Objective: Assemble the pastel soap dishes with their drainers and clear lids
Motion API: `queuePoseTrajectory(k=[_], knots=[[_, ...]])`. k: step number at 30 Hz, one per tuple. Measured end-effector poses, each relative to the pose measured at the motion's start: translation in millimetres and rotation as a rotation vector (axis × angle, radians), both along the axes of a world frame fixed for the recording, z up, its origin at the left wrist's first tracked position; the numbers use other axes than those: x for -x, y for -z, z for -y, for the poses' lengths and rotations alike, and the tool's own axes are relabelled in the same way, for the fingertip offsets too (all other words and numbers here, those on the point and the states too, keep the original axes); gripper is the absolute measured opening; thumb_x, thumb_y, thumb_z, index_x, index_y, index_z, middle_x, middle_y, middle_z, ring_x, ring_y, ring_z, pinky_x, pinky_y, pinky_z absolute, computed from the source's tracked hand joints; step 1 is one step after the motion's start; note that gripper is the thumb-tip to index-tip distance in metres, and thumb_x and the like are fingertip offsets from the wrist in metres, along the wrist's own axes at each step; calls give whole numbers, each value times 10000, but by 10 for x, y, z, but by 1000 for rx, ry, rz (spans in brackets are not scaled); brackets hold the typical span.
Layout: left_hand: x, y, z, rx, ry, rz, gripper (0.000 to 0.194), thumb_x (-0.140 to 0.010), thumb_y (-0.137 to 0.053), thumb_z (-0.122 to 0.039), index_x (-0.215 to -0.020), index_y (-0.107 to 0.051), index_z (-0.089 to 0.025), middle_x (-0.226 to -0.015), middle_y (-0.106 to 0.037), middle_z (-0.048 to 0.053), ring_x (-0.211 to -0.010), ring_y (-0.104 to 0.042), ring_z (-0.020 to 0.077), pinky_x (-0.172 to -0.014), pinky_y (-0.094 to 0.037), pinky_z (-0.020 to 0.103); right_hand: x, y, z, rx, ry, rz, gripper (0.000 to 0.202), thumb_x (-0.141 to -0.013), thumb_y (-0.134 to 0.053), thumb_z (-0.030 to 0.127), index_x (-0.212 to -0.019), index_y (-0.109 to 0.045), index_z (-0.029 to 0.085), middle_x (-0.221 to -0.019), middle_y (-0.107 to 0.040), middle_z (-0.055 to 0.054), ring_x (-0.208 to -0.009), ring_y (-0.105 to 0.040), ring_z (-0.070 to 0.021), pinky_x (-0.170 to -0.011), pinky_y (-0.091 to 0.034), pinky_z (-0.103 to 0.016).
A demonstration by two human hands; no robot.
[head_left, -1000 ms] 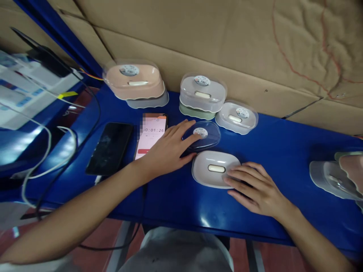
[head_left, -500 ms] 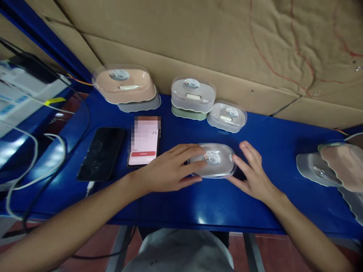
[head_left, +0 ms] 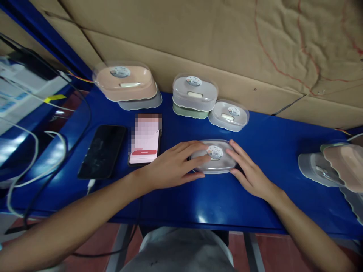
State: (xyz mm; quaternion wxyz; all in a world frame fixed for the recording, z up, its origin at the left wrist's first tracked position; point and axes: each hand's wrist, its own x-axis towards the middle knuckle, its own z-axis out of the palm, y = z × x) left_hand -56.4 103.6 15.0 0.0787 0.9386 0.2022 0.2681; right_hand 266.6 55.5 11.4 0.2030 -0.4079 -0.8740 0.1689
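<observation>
A grey oval box [head_left: 219,162] with a clear lid and a round label lies on the blue table, between my hands. Spread over its left end is my left hand [head_left: 178,164], with fingertips resting on the lid and the thumb at the near edge. My right hand [head_left: 251,170] touches the right end, fingers on the lid's rim and thumb below, apart from the fingers. Both hands have their fingers extended; neither is wrapped round the box. The box's left end is partly hidden under my left fingers.
Behind stand a peach box [head_left: 127,81] on a grey one, a lidded box [head_left: 195,90] on a green one, and a smaller box [head_left: 229,115]. Left are a black phone [head_left: 102,152], a lit phone [head_left: 145,139] and cables. More boxes [head_left: 344,164] lie right.
My right hand has closed in on the box, its fingers now lying on the lid's right end instead of being raised beside it. My left hand stays nearly in place.
</observation>
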Motion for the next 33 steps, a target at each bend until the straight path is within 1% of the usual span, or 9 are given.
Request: queuePoseTrajectory(k=[3,5,9,13,17,21,27,31,33], knots=[[2,14,-1,-4,0,-1,383,-1053,-690,-357,-1377,-597,-175,-1441,-648,192,-1356,-640,334,-1098,-604,533,-8,4,-19,-7,-14,21,769,-1082,-605,310,-1739,-206,340,-1810,-214,-89,-1655,-278,-273,-1285,-430,-526],[4,8,2,-23,6,-4,362,-1042,-707,-328,-1357,-620,-172,-1419,-663,191,-1345,-648,333,-1098,-604,523,-13,1,-27,-67,-32,48,851,-1039,-689,330,-1739,-204,340,-1804,-229,-107,-1645,-308,-289,-1282,-437,-537],[12,-30,19,-91,12,-40,314,-1050,-692,-308,-1328,-648,-169,-1409,-678,188,-1328,-660,331,-1091,-607,508,-21,-13,-22,-221,-52,85,938,-980,-770,277,-1736,-217,331,-1775,-304,-129,-1612,-385,-298,-1271,-464,-534],[11,-56,50,-149,9,-69,256,-1043,-692,-263,-1277,-661,-163,-1404,-685,174,-1329,-664,325,-1106,-600,491,-26,-10,8,-283,-58,116,961,-957,-792,241,-1733,-230,316,-1766,-321,-118,-1586,-430,-307,-1268,-477,-524],[-7,-18,69,-151,2,-51,284,-1029,-707,-261,-1289,-657,-158,-1412,-678,182,-1333,-662,329,-1119,-597,494,-20,29,25,-210,-29,22,966,-944,-804,237,-1722,-250,384,-1777,-290,-53,-1557,-465,-312,-1257,-495,-502],[-23,31,64,-112,-1,8,358,-1023,-728,-301,-1341,-633,-167,-1414,-673,183,-1335,-665,332,-1105,-612,505,-16,64,25,-151,1,-72,943,-946,-801,243,-1708,-274,418,-1768,-307,-3,-1551,-465,-310,-1253,-501,-499],[-14,26,42,-102,28,21,375,-1016,-738,-272,-1347,-609,-154,-1439,-647,197,-1361,-648,356,-1121,-604,531,-30,67,35,-241,6,10,965,-945,-804,244,-1716,-249,415,-1777,-278,4,-1538,-488,-299,-1255,-507,-460],[-14,27,31,-45,47,29,395,-1012,-744,-256,-1367,-592,-179,-1440,-637,185,-1374,-637,349,-1113,-609,538,-15,86,33,-209,13,21,970,-949,-805,287,-1725,-233,394,-1786,-267,-20,-1567,-447,-319,-1271,-488,-503],[-22,16,40,-36,60,32,421,-1030,-716,-252,-1420,-565,-197,-1513,-581,204,-1428,-599,353,-1116,-604,548,-17,86,38,-213,29,0,961,-954,-802,288,-1720,-235,421,-1784,-281,-8,-1560,-460,-321,-1268,-492,-519]])
